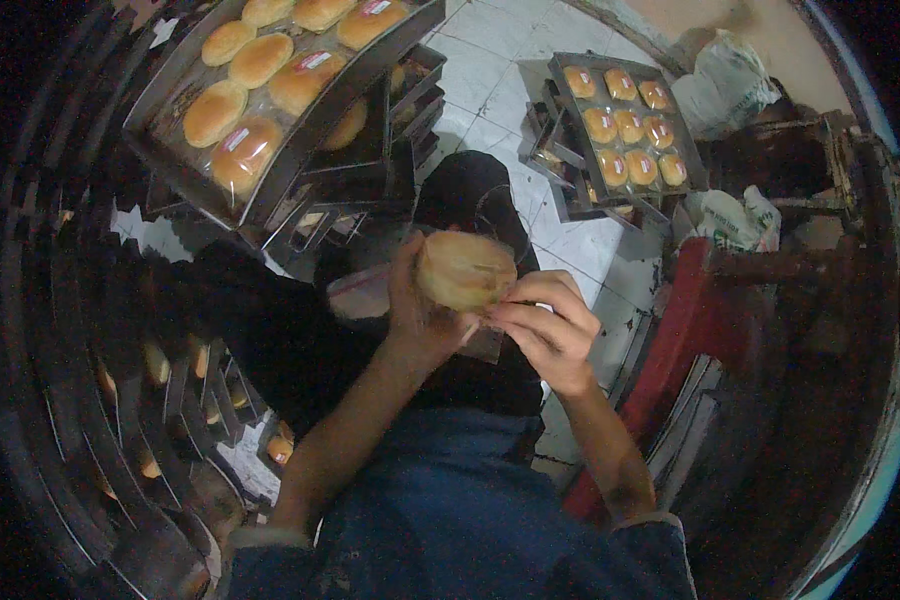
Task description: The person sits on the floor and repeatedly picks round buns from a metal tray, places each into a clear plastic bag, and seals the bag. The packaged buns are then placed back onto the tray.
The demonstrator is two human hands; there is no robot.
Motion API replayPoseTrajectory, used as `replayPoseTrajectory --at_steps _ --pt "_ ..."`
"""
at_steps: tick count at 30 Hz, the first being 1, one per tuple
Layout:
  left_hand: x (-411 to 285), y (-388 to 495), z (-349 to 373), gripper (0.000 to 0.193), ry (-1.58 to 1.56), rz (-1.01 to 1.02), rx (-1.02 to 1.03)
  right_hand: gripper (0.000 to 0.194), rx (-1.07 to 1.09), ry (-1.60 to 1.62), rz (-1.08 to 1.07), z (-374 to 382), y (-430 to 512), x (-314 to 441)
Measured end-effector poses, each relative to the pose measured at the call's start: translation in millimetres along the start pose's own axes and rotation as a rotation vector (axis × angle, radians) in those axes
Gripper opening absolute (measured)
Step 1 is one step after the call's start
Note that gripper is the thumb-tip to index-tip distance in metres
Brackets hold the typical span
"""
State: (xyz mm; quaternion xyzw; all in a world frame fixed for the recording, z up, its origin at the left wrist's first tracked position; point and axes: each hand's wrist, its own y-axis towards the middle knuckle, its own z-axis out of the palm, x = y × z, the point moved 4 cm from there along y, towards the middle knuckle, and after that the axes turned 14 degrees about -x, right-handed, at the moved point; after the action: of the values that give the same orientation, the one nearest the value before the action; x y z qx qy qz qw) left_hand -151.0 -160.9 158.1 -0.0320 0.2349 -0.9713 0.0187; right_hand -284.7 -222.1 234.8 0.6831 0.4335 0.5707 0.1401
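Observation:
Above my lap, a pale bun (466, 270) is held up in my left hand (414, 311). That hand cups it from the left and below, thumb along its side. At the bun's near right edge, the fingertips of my right hand (551, 322) are pinched together and touch it. Blur hides exactly what those fingertips grip, and whether a clear wrapper surrounds the bun. Below the hands hangs a small translucent piece (484, 346), probably plastic. A pinkish-white packet (360, 292) lies left of my left hand, partly covered.
At upper left, a metal baking tray (270, 202) holds bare and wrapped, labelled buns, above stacked trays. Another tray (679, 120) of wrapped buns tops a stack on the tiled floor (472, 67). Tray racks (120, 420) stand left; a red beam (667, 337) and plastic bags (727, 75) are right.

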Motion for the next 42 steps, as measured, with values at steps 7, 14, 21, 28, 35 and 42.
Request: replayPoseTrajectory --at_steps 7,14,21,28,35,42 --pt "-27.1 -7.3 -0.1 0.041 1.135 0.921 -0.27 0.019 -0.105 -0.043 0.533 4.7 3.1 -18.2" --pt "-32.3 -15.6 -4.7 0.027 1.362 1.193 -0.231 0.018 -0.21 -0.099 0.673 1.1 -8.1 -24.4" --pt "-33.5 -19.8 23.9 0.016 1.346 1.139 -0.443 0.014 -0.346 0.029 0.525 6.3 9.1 -20.0" --pt "-76.7 7.8 53.8 0.034 1.291 0.923 -0.35 0.018 -0.215 -0.181 0.585 -2.4 75.4 -33.5" --pt "-34.0 -10.8 -67.9 0.035 1.254 0.663 -0.699 0.022 -0.058 0.013 1.087 -2.7 -63.4 -83.0" --pt "-27.8 6.2 -60.0 0.037 1.18 0.684 -0.782 0.043 -0.229 -0.241 1.004 -11.9 -56.2 -105.2"
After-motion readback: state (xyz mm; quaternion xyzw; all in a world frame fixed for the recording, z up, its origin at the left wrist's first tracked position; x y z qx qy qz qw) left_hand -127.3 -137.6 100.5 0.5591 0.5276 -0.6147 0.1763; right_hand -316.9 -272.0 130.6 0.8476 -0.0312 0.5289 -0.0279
